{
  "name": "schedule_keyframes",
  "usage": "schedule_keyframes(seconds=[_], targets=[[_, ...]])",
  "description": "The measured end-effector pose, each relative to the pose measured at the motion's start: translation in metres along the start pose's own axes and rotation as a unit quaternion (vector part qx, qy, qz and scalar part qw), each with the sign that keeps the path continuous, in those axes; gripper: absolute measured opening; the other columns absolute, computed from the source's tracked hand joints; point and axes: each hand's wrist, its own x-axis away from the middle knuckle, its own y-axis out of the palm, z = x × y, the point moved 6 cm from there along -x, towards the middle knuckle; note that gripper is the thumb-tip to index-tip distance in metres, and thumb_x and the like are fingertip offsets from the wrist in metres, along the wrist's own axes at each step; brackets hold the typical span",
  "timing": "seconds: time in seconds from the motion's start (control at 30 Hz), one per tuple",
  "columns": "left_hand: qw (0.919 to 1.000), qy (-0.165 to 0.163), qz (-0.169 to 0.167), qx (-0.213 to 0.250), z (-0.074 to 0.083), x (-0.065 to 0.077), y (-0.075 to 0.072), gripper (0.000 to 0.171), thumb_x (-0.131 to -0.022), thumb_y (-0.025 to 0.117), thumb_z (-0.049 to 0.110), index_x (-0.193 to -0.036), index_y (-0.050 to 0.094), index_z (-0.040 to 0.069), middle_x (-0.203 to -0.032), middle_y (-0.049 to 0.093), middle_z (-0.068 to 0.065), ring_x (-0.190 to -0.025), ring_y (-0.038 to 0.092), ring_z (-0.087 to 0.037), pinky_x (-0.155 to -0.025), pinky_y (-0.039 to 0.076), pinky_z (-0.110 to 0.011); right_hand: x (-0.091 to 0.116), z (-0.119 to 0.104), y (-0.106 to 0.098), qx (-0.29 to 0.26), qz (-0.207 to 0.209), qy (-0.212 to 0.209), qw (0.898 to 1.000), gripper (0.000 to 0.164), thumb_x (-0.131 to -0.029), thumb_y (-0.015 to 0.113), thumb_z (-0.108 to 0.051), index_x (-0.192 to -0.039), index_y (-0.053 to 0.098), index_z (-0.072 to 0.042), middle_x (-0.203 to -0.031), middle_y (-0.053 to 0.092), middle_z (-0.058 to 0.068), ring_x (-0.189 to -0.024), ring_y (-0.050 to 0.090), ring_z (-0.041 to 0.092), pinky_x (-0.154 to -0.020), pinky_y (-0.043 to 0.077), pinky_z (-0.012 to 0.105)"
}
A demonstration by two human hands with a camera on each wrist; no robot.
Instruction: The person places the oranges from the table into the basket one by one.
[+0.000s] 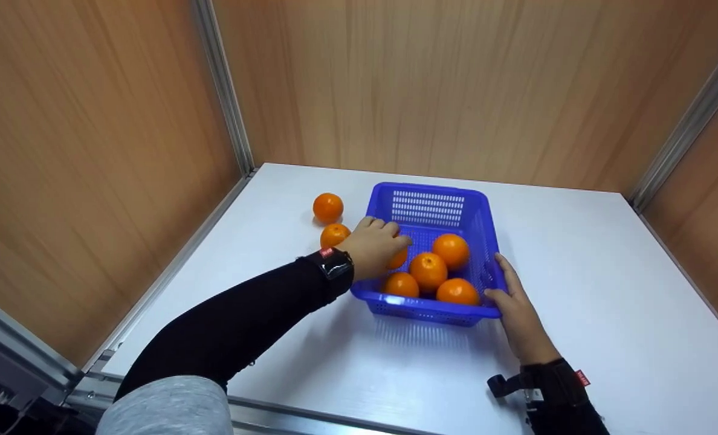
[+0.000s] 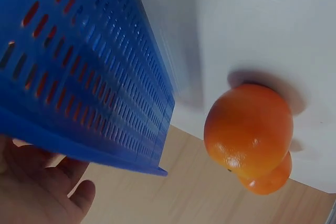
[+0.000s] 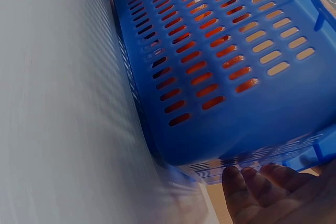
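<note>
A blue plastic basket point(image 1: 431, 312) with slotted walls stands on the white table, several oranges point(image 1: 428, 272) lying in its near half. My left hand point(image 1: 374, 246) reaches over the basket's left rim, its fingers bent round an orange point(image 1: 398, 260) that it partly covers. In the left wrist view the fingers show past the rim, and the held orange is hidden. My right hand point(image 1: 519, 314) grips the basket's right rim near the front corner, thumb on top; its fingertips point(image 3: 233, 177) touch the wall in the right wrist view.
Left of the basket, two loose oranges sit on the table: a nearer one point(image 1: 333, 235) beside the left hand and a farther one point(image 1: 327, 208). Wood-grain panels point(image 1: 456, 90) enclose the table point(image 1: 576, 272) at the back and sides.
</note>
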Motion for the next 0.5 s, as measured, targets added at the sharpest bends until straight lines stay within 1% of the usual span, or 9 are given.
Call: schedule_keyframes(seconds=[0.07, 0.2, 0.37, 0.43, 0.5], targets=[[1.0, 0.003, -0.006, -0.004, 0.0022, -0.0002, 0.0029, 0.047, -0.105, 0.065, 0.036, -0.15, 0.058, 0.026, -0.137, 0.061, -0.008, -0.128, 0.056, -0.033, -0.119, 0.04, -0.054, 0.0005, -0.0004, 0.0003, 0.001, -0.001, 0.001, 1.0, 0.078, -0.108, 0.043, -0.015, -0.171, 0.006, -0.041, -0.18, -0.01, -0.006, -0.168, -0.005, 0.033, -0.133, 0.003, 0.066], [0.9998, 0.006, -0.02, 0.001, 0.0043, -0.0001, 0.0067, 0.041, -0.107, 0.064, 0.03, -0.148, 0.06, 0.027, -0.133, 0.062, -0.006, -0.126, 0.056, -0.03, -0.121, 0.037, -0.055, 0.0008, -0.0005, 0.0004, 0.004, -0.001, 0.004, 1.0, 0.078, -0.108, 0.043, -0.015, -0.171, 0.006, -0.042, -0.18, -0.01, -0.007, -0.168, -0.006, 0.033, -0.133, 0.003, 0.067], [0.9997, 0.007, -0.017, 0.013, 0.0044, -0.0011, 0.0077, 0.032, -0.108, 0.062, 0.028, -0.14, 0.068, 0.027, -0.13, 0.068, -0.004, -0.128, 0.061, -0.029, -0.126, 0.033, -0.061, 0.0003, -0.0001, -0.0006, 0.006, 0.003, 0.005, 1.0, 0.078, -0.108, 0.043, -0.014, -0.171, 0.006, -0.041, -0.18, -0.012, -0.006, -0.168, -0.006, 0.034, -0.133, 0.004, 0.067], [0.9998, 0.011, -0.012, 0.007, 0.0046, -0.0026, 0.0088, 0.031, -0.108, 0.062, 0.028, -0.138, 0.069, 0.027, -0.127, 0.07, -0.004, -0.124, 0.063, -0.029, -0.122, 0.038, -0.059, 0.0003, -0.0005, -0.0012, 0.007, 0.005, 0.003, 1.0, 0.078, -0.108, 0.043, -0.014, -0.172, 0.006, -0.04, -0.18, -0.011, -0.005, -0.168, -0.006, 0.034, -0.133, 0.004, 0.067], [0.9999, 0.014, -0.009, 0.0, 0.0046, -0.0043, 0.0103, 0.03, -0.108, 0.062, 0.029, -0.137, 0.07, 0.027, -0.122, 0.07, -0.003, -0.119, 0.064, -0.027, -0.114, 0.043, -0.053, 0.0003, -0.001, -0.0019, 0.008, 0.008, 0.001, 1.0, 0.078, -0.107, 0.043, -0.014, -0.172, 0.007, -0.039, -0.18, -0.011, -0.005, -0.168, -0.006, 0.034, -0.133, 0.004, 0.066]])
